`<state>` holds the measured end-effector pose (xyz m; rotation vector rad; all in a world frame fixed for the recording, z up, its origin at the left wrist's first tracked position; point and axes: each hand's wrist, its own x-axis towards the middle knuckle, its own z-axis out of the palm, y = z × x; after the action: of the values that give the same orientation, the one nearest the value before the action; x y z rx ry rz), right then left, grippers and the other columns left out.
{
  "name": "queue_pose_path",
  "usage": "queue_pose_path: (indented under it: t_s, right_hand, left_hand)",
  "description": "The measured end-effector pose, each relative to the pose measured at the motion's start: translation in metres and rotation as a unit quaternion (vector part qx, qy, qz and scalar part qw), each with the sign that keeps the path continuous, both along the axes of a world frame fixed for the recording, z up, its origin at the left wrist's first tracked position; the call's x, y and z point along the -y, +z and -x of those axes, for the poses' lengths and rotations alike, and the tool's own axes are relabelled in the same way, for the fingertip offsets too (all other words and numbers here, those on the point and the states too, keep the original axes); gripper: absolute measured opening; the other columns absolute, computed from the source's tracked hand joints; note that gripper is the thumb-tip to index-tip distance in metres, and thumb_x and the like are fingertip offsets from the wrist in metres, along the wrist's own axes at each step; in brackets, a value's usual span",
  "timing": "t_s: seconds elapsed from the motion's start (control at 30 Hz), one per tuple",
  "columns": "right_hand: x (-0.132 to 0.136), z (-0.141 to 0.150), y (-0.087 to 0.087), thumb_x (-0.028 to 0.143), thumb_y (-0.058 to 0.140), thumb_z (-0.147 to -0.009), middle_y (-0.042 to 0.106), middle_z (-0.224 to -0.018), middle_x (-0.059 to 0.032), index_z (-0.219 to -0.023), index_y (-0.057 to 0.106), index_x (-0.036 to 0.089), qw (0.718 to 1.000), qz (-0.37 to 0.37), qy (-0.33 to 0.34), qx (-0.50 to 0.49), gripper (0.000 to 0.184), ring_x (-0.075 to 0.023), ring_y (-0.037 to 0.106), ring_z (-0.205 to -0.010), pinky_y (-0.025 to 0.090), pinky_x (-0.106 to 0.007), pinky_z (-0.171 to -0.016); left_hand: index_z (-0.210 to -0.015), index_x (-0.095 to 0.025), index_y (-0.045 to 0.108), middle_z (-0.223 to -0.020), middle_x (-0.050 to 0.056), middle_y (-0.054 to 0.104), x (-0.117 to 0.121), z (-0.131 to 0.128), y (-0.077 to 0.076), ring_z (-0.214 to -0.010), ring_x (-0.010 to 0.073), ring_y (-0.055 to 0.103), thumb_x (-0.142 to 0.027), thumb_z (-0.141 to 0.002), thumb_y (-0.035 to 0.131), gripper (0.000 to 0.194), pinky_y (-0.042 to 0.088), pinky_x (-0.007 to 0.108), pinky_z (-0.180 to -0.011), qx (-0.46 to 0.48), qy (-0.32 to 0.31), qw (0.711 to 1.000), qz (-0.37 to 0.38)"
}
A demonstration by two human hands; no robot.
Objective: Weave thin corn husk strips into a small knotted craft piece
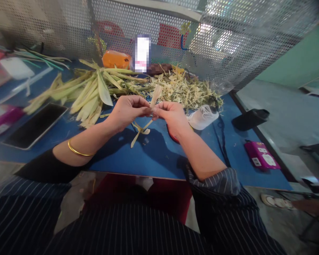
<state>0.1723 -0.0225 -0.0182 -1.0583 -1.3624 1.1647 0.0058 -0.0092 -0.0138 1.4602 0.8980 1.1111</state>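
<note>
Left hand [127,110] and right hand [173,115] pinch husk strip [156,96] together. Risk: uneven pull could split it; shreds [184,90] at two o'clock could snag it.

Purple packet [8,119] cut by left edge; red object [171,135] partly behind right hand [173,115].

Husk strip [156,95] | pale tan | upright, leaning right | pinched, held aloft
</note>
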Motion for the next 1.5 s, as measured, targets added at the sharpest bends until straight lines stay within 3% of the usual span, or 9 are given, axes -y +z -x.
queue_pose_path:
  t_s: [0.27, 0.37, 0.57, 0.67, 0.8, 0.97, 1.2, 1.4, 1.5]
  right_hand:
    - [-0.0059, -0.0015, -0.0042, 0.023, 0.068, -0.075, 0.069, -0.072, -0.0005, -0.077, 0.068, 0.017, 0.999, -0.007, 0.028, -0.022, 0.006, -0.0119, 0.064, -0.064, 0.055, -0.032, -0.073]
    - [-0.0059, -0.0027, -0.0025, 0.019, 0.062, -0.080, 0.069, -0.078, -0.0004, -0.084, 0.067, 0.019, 0.994, -0.099, -0.009, 0.042, 0.006, -0.0131, 0.065, -0.071, 0.055, -0.033, -0.077]
    - [-0.0011, -0.0059, -0.0017, 0.020, 0.061, -0.085, 0.066, -0.094, -0.0024, -0.091, 0.065, 0.025, 0.888, -0.370, -0.097, 0.256, 0.008, -0.0173, 0.062, -0.088, 0.053, -0.037, -0.083]
    - [-0.0009, -0.0062, -0.0049, 0.021, 0.058, -0.088, 0.065, -0.092, -0.0029, -0.088, 0.066, 0.026, 0.848, -0.427, -0.103, 0.297, 0.009, -0.0186, 0.062, -0.090, 0.051, -0.039, -0.083]
    - [-0.0023, -0.0059, -0.0076, 0.020, 0.057, -0.089, 0.066, -0.090, -0.0024, -0.086, 0.066, 0.026, 0.826, -0.458, -0.106, 0.312, 0.011, -0.0182, 0.062, -0.089, 0.050, -0.038, -0.083]
    - [-0.0031, -0.0055, -0.0065, 0.021, 0.055, -0.090, 0.065, -0.088, -0.0021, -0.083, 0.063, 0.023, 0.846, -0.434, -0.103, 0.291, 0.010, -0.0172, 0.061, -0.087, 0.048, -0.037, -0.083]
    - [0.0002, -0.0046, -0.0004, 0.018, 0.056, -0.088, 0.064, -0.086, -0.0017, -0.078, 0.061, 0.021, 0.877, -0.386, -0.058, 0.280, 0.012, -0.0162, 0.060, -0.086, 0.046, -0.035, -0.084]
    - [-0.0011, -0.0044, 0.0007, 0.014, 0.060, -0.082, 0.062, -0.080, 0.0001, -0.075, 0.061, 0.019, 0.917, -0.303, -0.067, 0.250, 0.009, -0.0139, 0.058, -0.078, 0.047, -0.031, -0.074]
    - [-0.0028, -0.0049, -0.0012, 0.014, 0.060, -0.080, 0.064, -0.078, 0.0008, -0.077, 0.062, 0.019, 0.939, -0.247, -0.065, 0.230, 0.006, -0.0133, 0.058, -0.074, 0.047, -0.030, -0.072]
  left_hand:
    - [-0.074, -0.013, 0.070, -0.069, 0.003, 0.069, -0.0013, 0.0016, 0.0030, -0.063, 0.0116, 0.064, -0.024, -0.066, 0.080, 0.017, 0.053, 0.025, -0.067, 0.037, 0.012, 0.997, 0.059]
    - [-0.075, -0.013, 0.068, -0.070, 0.003, 0.069, -0.0016, 0.0021, 0.0029, -0.064, 0.0115, 0.065, -0.025, -0.066, 0.080, 0.019, 0.052, 0.024, -0.066, 0.078, 0.013, 0.991, 0.107]
    - [-0.075, -0.014, 0.068, -0.069, 0.002, 0.068, -0.0014, 0.0019, 0.0027, -0.066, 0.0102, 0.064, -0.020, -0.069, 0.076, 0.012, 0.050, 0.019, -0.061, 0.131, -0.007, 0.970, 0.203]
    - [-0.072, -0.014, 0.067, -0.067, 0.001, 0.066, -0.0002, 0.0014, 0.0034, -0.064, 0.0094, 0.063, -0.016, -0.068, 0.073, 0.008, 0.050, 0.019, -0.060, 0.148, -0.015, 0.957, 0.250]
    - [-0.074, -0.012, 0.067, -0.070, 0.003, 0.067, 0.0016, 0.0015, 0.0041, -0.068, 0.0110, 0.064, -0.017, -0.070, 0.071, 0.008, 0.052, 0.021, -0.062, 0.148, -0.039, 0.954, 0.258]
    - [-0.077, -0.012, 0.067, -0.071, 0.004, 0.069, 0.0036, 0.0017, 0.0053, -0.069, 0.0144, 0.067, -0.016, -0.070, 0.072, 0.010, 0.054, 0.027, -0.069, 0.140, -0.023, 0.967, 0.210]
    - [-0.072, -0.012, 0.066, -0.068, 0.002, 0.066, 0.0018, 0.0007, 0.0023, -0.062, 0.0106, 0.064, -0.021, -0.066, 0.079, 0.017, 0.053, 0.024, -0.067, 0.115, -0.009, 0.971, 0.208]
    - [-0.071, -0.013, 0.067, -0.068, 0.000, 0.066, 0.0057, -0.0057, -0.0025, -0.064, 0.0111, 0.063, -0.024, -0.066, 0.080, 0.019, 0.053, 0.026, -0.070, 0.093, 0.061, 0.993, 0.037]
    - [-0.073, -0.014, 0.068, -0.070, 0.001, 0.068, 0.0080, -0.0069, -0.0022, -0.067, 0.0124, 0.065, -0.026, -0.067, 0.079, 0.018, 0.053, 0.028, -0.071, 0.068, 0.063, 0.996, 0.011]
